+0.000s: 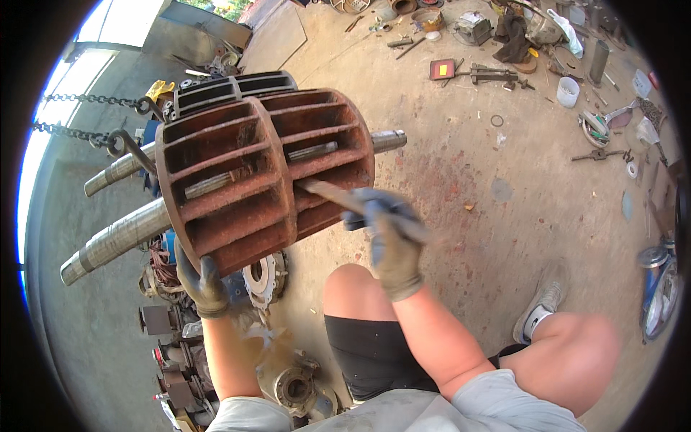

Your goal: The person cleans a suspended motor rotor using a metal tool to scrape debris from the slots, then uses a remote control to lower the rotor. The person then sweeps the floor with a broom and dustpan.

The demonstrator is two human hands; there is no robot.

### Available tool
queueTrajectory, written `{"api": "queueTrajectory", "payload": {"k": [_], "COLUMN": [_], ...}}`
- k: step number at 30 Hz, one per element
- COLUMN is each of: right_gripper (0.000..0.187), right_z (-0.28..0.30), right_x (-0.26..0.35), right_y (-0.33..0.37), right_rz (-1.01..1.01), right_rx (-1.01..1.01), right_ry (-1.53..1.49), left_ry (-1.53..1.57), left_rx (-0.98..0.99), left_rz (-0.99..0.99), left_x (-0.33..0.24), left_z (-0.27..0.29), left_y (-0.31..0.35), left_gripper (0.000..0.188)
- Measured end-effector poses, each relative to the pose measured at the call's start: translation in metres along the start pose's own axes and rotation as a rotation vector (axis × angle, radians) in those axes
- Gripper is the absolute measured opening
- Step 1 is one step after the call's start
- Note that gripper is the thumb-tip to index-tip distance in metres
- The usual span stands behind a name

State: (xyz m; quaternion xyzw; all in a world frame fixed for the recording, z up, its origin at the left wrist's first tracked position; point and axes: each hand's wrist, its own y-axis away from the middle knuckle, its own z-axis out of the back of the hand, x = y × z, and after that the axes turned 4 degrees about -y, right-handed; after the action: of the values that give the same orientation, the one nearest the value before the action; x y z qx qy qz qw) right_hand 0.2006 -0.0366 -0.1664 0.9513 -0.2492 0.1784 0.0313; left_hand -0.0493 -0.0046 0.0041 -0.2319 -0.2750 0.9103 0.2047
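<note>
A rust-brown vaned rotor [237, 180] on a steel shaft [119, 237] takes up the middle left of the head view. My left hand [201, 284] grips its lower left rim, with part of the fingers hidden. In my right hand [392, 234] is a long, flat, bar-shaped tool [335, 193], smeared by motion, so its exact kind is unclear. The tool's far end meets the rotor between two vanes, just right of the middle disc. Both hands wear grey work gloves. A second, darker rotor [234, 90] sits right behind the first.
Chains [72, 133] with hooks [129, 147] come in from the left at the shafts. Metal castings and a flanged housing [295, 389] crowd the floor below the rotor. Tools, a red tray [442, 70] and a white bucket [568, 92] stand on the concrete at the far right.
</note>
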Motion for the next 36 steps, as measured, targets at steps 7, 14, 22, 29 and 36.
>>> {"api": "queueTrajectory", "payload": {"k": [7,14,22,29,36], "right_gripper": [0.026,0.028,0.025,0.023,0.02], "right_z": [-0.002,-0.033,-0.022,-0.017,0.009], "right_x": [0.037,-0.004,0.003,0.01,0.016], "right_y": [-0.036,-0.037,-0.038,-0.045,-0.054], "right_rz": [0.16,0.308,0.387,0.286,0.463], "right_rx": [-0.156,0.002,-0.017,-0.058,-0.11], "right_ry": [0.031,-0.142,-0.152,-0.113,0.006], "left_ry": [0.102,0.139,0.139,0.099,0.2], "left_rx": [0.026,0.029,0.018,0.033,0.052], "left_rz": [0.023,0.033,0.039,-0.002,-0.021], "left_x": [0.0,-0.019,-0.025,-0.024,-0.007], "left_z": [-0.004,-0.012,-0.02,-0.021,-0.02], "left_y": [-0.001,-0.005,-0.008,-0.008,-0.01], "left_gripper": [0.075,0.075,0.072,0.072,0.076]}}
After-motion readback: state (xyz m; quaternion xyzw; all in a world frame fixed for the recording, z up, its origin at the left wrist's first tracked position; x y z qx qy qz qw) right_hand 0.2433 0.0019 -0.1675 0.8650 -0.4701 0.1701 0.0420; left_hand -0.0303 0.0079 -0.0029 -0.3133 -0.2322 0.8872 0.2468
